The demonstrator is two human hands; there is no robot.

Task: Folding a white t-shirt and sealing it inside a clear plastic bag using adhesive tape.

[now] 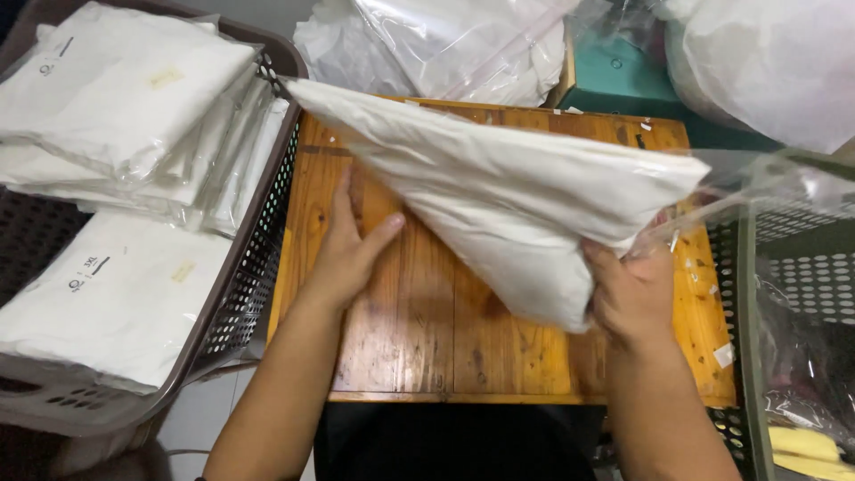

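The right hand (634,298) is gripping the near corner of a folded white cloth (499,191), soft, light and floppy-looking, lifting it over the wooden table (419,338), while the left hand (343,254) is lying flat and open underneath it.

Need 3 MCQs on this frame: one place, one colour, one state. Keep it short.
1. Where do the bagged white garments lie?
A. brown basket
B. wooden table
C. floor

2. Colour of the folded cloth being held?
A. blue
B. white
C. black

3. How is the left hand?
A. flat, fingers spread
B. closed fist
C. out of view

Answers: 1 A, the stacks fill the basket at the left. 2 B, the cloth is plainly white. 3 A, its palm lies open on the table by the cloth, while the right hand grips the cloth's edge.
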